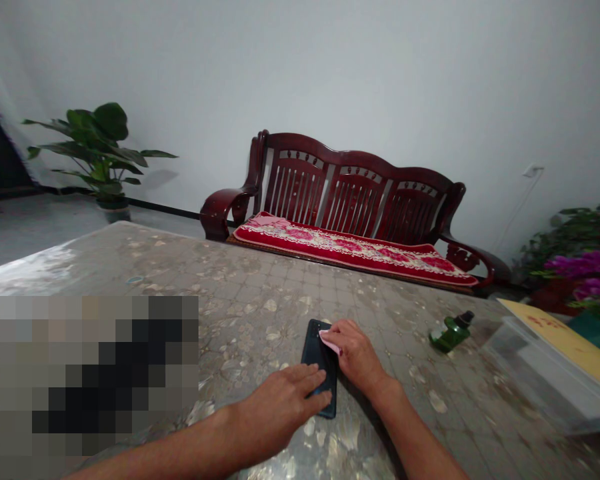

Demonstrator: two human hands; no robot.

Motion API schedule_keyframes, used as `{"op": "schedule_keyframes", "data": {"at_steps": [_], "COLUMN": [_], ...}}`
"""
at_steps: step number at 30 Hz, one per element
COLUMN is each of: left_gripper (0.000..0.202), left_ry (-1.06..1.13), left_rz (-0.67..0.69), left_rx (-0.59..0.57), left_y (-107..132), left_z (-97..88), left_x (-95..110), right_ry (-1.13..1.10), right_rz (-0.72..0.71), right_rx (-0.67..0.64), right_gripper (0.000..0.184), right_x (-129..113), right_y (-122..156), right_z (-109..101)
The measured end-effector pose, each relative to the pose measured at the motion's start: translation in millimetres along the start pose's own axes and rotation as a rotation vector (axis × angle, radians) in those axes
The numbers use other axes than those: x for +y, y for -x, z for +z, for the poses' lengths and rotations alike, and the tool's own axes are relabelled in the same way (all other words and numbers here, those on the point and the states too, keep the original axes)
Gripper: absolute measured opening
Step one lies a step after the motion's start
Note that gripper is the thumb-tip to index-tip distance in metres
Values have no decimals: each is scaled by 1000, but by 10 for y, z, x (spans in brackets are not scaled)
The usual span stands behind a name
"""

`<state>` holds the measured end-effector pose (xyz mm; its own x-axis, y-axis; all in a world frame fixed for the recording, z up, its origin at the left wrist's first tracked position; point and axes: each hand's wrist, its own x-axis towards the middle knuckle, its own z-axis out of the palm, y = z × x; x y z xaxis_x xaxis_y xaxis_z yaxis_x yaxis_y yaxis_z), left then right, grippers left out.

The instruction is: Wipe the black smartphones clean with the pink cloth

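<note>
A dark blue phone [311, 352] lies back side up on the patterned tablecloth, its camera lenses toward the far end. Across its lower half rests my left hand [293, 398], fingers stretched out and slightly spread. My right hand [353, 350] pinches a small pink cloth [331, 341] and presses it against the phone's upper right part near the cameras. Most of the cloth is hidden under my fingers.
A green bottle [450, 332] with a black cap stands to the right, beside a clear plastic box [535, 380] with a yellow sheet [565, 333] on top. Pixelation covers a dark shape on the left. Beyond the table [220, 287] is a wooden bench [350, 187].
</note>
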<state>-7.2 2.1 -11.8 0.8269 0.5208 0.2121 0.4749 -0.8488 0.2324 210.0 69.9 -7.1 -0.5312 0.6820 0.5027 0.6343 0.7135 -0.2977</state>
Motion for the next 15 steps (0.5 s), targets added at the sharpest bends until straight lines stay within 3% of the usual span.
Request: {"op": "schedule_keyframes", "data": {"at_steps": [5, 11, 15], "left_gripper": [48, 54, 51], "left_ry": [-2, 2, -16], "left_rz": [-9, -13, -27], "left_rx": [7, 0, -14], "left_y": [-4, 15, 4], "left_z": [-14, -12, -54], "left_x": [10, 12, 38], "right_ry": [-65, -10, -33], "right_rz": [-100, -8, -22], "right_rx": [-99, 20, -7], "right_gripper": [24, 25, 24], "right_x": [-82, 17, -6], "right_y": [48, 20, 24], "right_z": [-28, 6, -15]}}
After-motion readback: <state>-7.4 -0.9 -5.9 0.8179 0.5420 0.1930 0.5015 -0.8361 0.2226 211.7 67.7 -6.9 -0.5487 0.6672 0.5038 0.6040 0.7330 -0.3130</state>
